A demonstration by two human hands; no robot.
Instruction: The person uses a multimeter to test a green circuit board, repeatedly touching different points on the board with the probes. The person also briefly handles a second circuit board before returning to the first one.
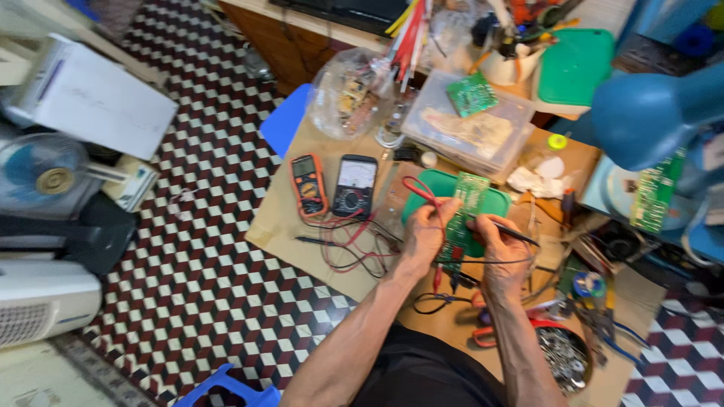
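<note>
My left hand [427, 235] grips a red test probe [422, 192] and steadies a green circuit board [466, 203] that stands on edge over a green tray [422, 197]. My right hand [499, 245] holds a black test probe [516, 234] against the board's right side. Red and black leads [354, 245] run left across the cardboard mat to two meters: an orange-cased digital multimeter [309, 185] and a black analog multimeter [355, 186], lying side by side.
A clear plastic box [471, 132] with another green board [471, 93] sits behind. A blue lamp head [648, 113] hangs at right. A bowl of metal parts [564, 358], pliers and tools lie at lower right. A fan [41, 172] and appliances crowd the checkered floor [204, 264] at left.
</note>
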